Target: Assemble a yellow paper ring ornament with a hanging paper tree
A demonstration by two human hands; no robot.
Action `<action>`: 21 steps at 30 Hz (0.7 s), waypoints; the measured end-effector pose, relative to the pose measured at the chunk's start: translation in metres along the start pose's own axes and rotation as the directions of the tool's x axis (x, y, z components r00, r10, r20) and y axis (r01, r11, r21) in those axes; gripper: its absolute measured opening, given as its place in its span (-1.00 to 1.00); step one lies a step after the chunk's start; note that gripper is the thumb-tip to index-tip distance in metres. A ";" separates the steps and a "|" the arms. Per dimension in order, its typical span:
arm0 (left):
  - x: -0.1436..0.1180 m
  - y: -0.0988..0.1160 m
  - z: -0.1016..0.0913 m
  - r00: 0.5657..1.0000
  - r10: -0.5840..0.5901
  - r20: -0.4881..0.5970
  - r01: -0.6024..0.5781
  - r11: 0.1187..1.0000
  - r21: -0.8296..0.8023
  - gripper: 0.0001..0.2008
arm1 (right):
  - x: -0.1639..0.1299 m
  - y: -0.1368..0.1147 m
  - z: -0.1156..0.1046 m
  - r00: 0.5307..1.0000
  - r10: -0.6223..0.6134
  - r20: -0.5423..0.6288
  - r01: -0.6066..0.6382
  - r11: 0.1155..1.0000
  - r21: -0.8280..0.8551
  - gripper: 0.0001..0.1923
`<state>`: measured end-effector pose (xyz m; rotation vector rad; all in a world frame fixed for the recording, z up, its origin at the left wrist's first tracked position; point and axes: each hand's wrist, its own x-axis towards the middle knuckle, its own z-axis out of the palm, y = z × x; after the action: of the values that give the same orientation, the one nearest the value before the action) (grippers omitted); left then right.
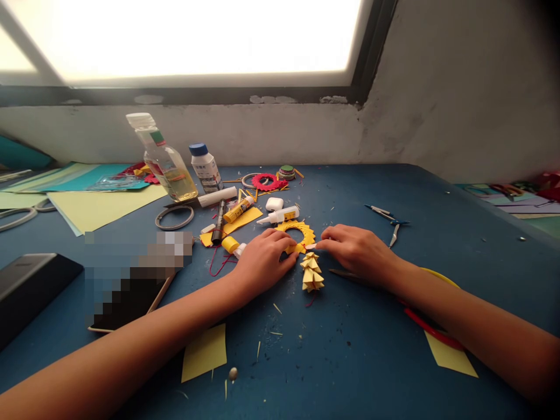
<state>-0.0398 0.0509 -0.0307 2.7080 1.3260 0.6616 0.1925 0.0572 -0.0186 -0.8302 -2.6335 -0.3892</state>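
A yellow folded-paper ring (301, 232) lies on the blue table (359, 344), near its middle. My left hand (261, 261) rests on the table with fingers curled against the ring's near left edge. From the right, my right hand (356, 249) pinches a small folded paper piece at the ring's near edge. Just in front of both hands lies a short chain of stacked yellow folded pieces (312, 273).
Behind the ring are glue tubes (280, 215), a glue stick (217, 196), a marker (218, 221), an oil bottle (164, 158), a white bottle (205, 167) and a red paper ring (266, 182). Tweezers (389, 221) lie right. Coloured sheets (102, 207) and a phone (131, 303) sit left.
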 end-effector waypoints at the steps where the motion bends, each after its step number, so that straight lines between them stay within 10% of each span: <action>1: 0.000 0.000 0.000 1.000 -0.001 0.000 0.001 1.000 0.001 -0.76 | 0.001 0.001 0.000 1.000 0.009 -0.003 -0.009 1.000 0.027 -0.73; 12: 0.000 0.001 0.000 1.000 -0.007 0.000 0.007 1.000 -0.005 -0.77 | 0.001 0.005 0.004 0.980 0.198 0.037 -0.200 0.942 0.268 -0.80; 21: -0.001 0.000 0.000 1.000 -0.005 -0.012 0.005 1.000 -0.009 -0.78 | 0.003 0.004 0.003 0.993 -0.047 -0.105 0.062 0.987 0.147 -0.75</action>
<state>-0.0397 0.0502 -0.0312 2.6971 1.3292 0.6831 0.1918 0.0632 -0.0195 -0.6734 -2.5584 -0.2367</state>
